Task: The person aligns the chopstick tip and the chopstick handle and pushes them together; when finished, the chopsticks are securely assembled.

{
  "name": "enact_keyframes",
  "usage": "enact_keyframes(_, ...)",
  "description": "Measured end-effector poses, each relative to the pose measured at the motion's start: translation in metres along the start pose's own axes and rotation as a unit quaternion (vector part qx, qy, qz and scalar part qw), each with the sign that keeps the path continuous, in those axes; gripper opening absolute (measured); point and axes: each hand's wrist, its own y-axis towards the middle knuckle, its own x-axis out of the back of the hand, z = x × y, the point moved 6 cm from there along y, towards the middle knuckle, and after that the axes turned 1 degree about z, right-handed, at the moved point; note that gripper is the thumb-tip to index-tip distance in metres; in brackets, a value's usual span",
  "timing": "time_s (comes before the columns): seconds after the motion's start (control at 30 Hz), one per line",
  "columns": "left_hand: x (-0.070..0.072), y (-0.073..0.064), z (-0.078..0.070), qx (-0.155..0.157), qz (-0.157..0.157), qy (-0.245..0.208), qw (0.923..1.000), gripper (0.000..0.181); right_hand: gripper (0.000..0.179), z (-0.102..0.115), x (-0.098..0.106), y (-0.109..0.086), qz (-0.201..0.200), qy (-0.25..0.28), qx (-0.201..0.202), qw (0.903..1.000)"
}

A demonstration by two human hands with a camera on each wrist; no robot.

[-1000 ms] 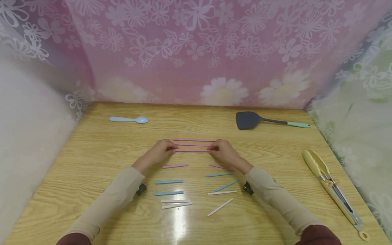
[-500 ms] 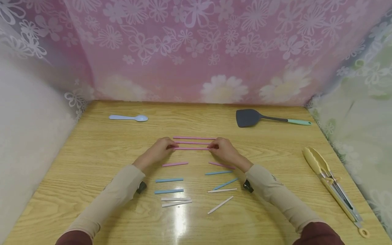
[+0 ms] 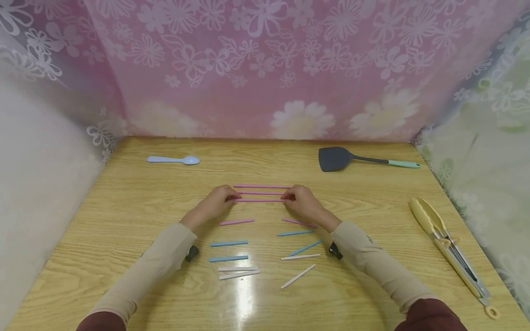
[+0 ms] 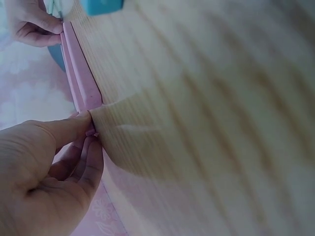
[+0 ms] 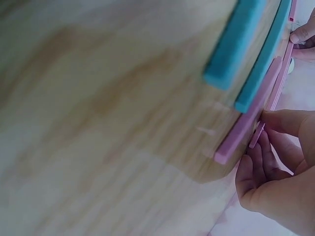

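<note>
Three long pink chopsticks lie side by side at the middle of the table: a back one [image 3: 262, 186], a middle one [image 3: 261, 192] and a front one [image 3: 260, 200]. My left hand [image 3: 216, 201] pinches the front chopstick's left end between thumb and fingers. At its other end, my right hand [image 3: 304, 203] pinches it likewise. In the left wrist view, the left thumb and fingertips meet around the pink end [image 4: 90, 132]. A pink end [image 5: 256, 135] pokes out below the right thumb in the right wrist view. The fingers hide both tips in the head view.
Nearer me lie short stick pieces: pink [image 3: 237, 222], blue [image 3: 228, 259] and white [image 3: 239, 275] on the left; pink [image 3: 299, 223], blue [image 3: 305, 248] and white [image 3: 298, 276] on the right. A spoon [image 3: 174, 160], spatula [image 3: 335, 159] and tongs [image 3: 451, 253] lie further out.
Both hands keep their pinch on the front pink chopstick and stay practically still. The head view has shifted very slightly. No object on the table has visibly moved.
</note>
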Motion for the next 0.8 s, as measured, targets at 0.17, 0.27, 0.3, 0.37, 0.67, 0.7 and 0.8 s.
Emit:
enact_keyframes(0.17,0.000,-0.001,0.000,-0.004,0.002,-0.006,1.0000,0.018,0.010,0.001,-0.001,-0.001,0.001,0.001,0.003,1.0000)
enact_keyframes(0.27,0.000,-0.001,0.000,-0.006,0.004,-0.003,1.0000,0.018,0.010,0.001,0.000,-0.001,0.001,-0.001,0.006,1.0000)
enact_keyframes(0.3,0.000,-0.001,0.000,-0.006,0.004,-0.002,1.0000,0.018,0.010,0.002,0.000,-0.001,0.001,-0.002,0.008,1.0000)
enact_keyframes(0.37,0.000,-0.001,0.000,-0.006,0.004,0.000,1.0000,0.018,0.010,0.002,0.001,-0.002,-0.001,-0.003,0.010,0.9999)
enact_keyframes(0.67,0.004,-0.005,0.000,-0.005,-0.019,-0.014,0.9997,0.019,0.012,-0.001,0.009,-0.008,-0.031,0.012,-0.001,0.9994)
enact_keyframes(0.7,0.006,-0.006,0.000,-0.004,-0.024,-0.015,0.9996,0.020,0.013,-0.003,0.010,-0.009,-0.035,0.014,-0.002,0.9993)
enact_keyframes(0.8,0.010,-0.011,0.000,0.003,-0.034,-0.024,0.9991,0.022,0.015,-0.009,0.013,-0.013,-0.039,0.024,-0.012,0.9989)
